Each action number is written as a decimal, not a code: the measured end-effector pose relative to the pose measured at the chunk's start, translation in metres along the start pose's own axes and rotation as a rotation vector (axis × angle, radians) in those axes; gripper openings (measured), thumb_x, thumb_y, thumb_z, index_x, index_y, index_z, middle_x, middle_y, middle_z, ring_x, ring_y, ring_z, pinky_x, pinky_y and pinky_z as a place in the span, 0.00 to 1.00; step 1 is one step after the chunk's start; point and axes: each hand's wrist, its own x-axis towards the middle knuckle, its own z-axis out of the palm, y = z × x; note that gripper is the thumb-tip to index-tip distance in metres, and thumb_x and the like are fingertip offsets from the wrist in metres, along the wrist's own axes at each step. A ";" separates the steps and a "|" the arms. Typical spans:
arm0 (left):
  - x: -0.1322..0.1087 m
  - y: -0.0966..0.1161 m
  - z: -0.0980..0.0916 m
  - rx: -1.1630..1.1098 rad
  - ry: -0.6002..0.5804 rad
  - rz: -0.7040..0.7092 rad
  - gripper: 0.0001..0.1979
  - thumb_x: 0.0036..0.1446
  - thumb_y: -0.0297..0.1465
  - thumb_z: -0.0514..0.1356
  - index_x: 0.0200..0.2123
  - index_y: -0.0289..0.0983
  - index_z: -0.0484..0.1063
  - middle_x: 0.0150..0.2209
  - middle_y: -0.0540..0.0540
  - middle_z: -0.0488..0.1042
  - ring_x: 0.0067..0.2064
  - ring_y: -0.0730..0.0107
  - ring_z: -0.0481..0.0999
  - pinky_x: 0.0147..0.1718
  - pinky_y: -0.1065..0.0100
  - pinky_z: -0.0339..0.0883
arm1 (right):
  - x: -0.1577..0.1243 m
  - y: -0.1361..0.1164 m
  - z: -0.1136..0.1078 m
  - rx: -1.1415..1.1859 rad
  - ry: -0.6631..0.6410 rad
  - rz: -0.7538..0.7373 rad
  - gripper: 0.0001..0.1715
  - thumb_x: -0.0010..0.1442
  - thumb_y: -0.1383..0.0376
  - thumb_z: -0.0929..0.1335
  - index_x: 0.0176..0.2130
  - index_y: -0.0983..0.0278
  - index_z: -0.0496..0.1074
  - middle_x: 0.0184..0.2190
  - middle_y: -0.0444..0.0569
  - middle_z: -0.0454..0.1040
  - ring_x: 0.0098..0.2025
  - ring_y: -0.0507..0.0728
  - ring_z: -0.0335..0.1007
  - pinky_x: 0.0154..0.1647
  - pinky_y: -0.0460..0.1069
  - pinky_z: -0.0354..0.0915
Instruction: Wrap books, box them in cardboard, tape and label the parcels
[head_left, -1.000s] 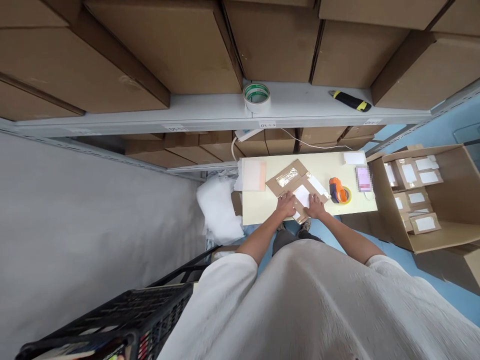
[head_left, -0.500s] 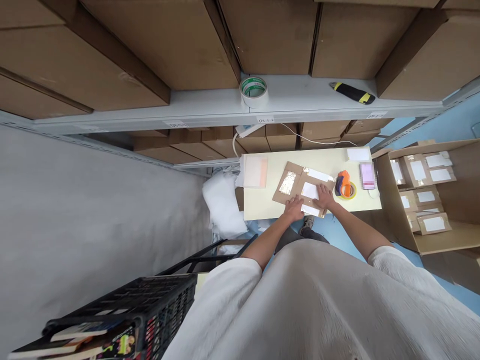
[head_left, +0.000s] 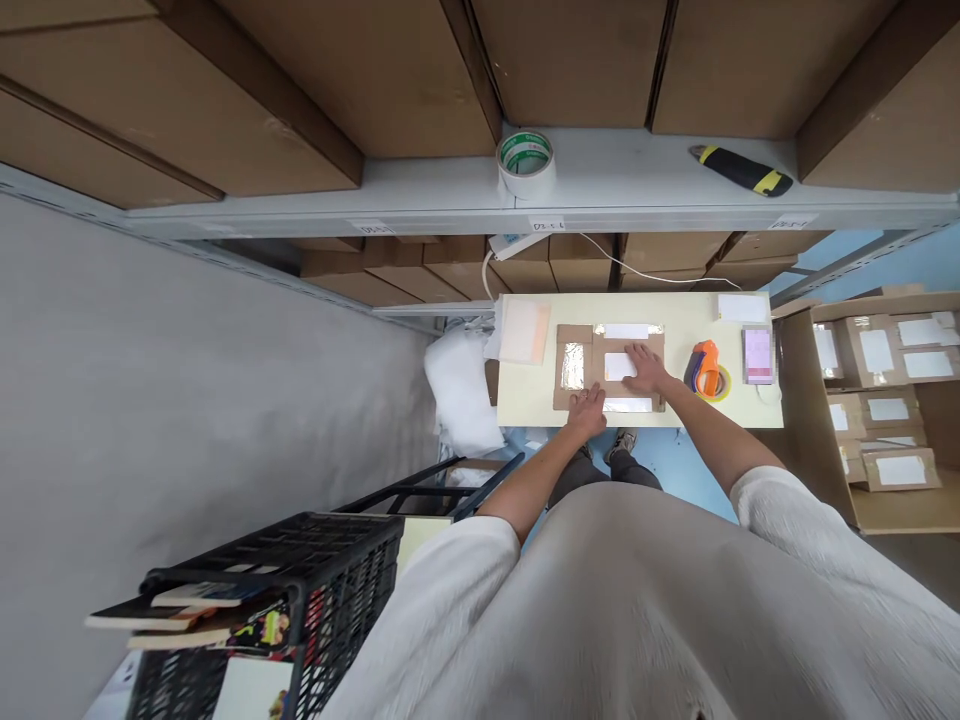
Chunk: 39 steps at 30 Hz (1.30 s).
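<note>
A flattened cardboard piece (head_left: 598, 352) lies on the pale table, squared up with its edges. It carries shiny clear tape (head_left: 573, 366) on its left part and white paper labels (head_left: 619, 367) on its right part. My right hand (head_left: 645, 370) rests on the right half with its fingers spread, next to the middle label. At the near edge, left of centre, my left hand (head_left: 587, 410) lies on the cardboard with its fingers stretched out. An orange tape dispenser (head_left: 706, 368) with a yellow-rimmed roll is right of my right hand.
On the table (head_left: 517, 395) are a stack of pale sheets (head_left: 523, 332), a white label (head_left: 742, 307) and a phone (head_left: 758, 355). The shelf above holds a tape roll (head_left: 526, 165) and a utility knife (head_left: 742, 170). A carton (head_left: 892, 515) of small boxes stands right; a black crate (head_left: 352, 570) holds books left.
The cardboard has turned from a slant to lie straight with the table. My right hand has slid slightly farther from me over it. The camera view has shifted a little.
</note>
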 end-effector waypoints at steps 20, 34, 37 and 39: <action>0.037 -0.077 -0.051 -0.366 0.230 -0.346 0.27 0.60 0.30 0.63 0.63 0.41 0.74 0.69 0.37 0.71 0.67 0.50 0.73 0.66 0.56 0.66 | -0.023 0.007 -0.007 0.186 0.181 0.470 0.32 0.63 0.56 0.69 0.64 0.60 0.74 0.64 0.58 0.71 0.62 0.68 0.72 0.65 0.59 0.69; 0.026 -0.105 -0.085 -0.611 0.480 -0.337 0.15 0.56 0.22 0.64 0.47 0.38 0.77 0.36 0.47 0.79 0.43 0.62 0.80 0.46 0.65 0.73 | -0.031 0.007 -0.030 0.565 0.438 0.529 0.30 0.54 0.60 0.72 0.56 0.62 0.71 0.52 0.56 0.78 0.48 0.61 0.78 0.51 0.53 0.74; 0.028 -0.102 -0.099 -0.609 0.516 -0.265 0.07 0.55 0.23 0.64 0.37 0.38 0.76 0.33 0.48 0.77 0.39 0.63 0.78 0.44 0.66 0.72 | -0.039 0.004 -0.046 0.623 0.528 0.510 0.40 0.54 0.59 0.72 0.64 0.60 0.65 0.53 0.56 0.78 0.49 0.63 0.78 0.52 0.55 0.74; 0.031 -0.096 -0.110 -0.619 0.573 -0.229 0.05 0.56 0.24 0.64 0.34 0.39 0.75 0.34 0.48 0.76 0.40 0.62 0.77 0.46 0.64 0.72 | -0.044 0.002 -0.058 0.642 0.582 0.474 0.41 0.55 0.57 0.72 0.65 0.60 0.65 0.54 0.56 0.78 0.50 0.64 0.78 0.53 0.56 0.74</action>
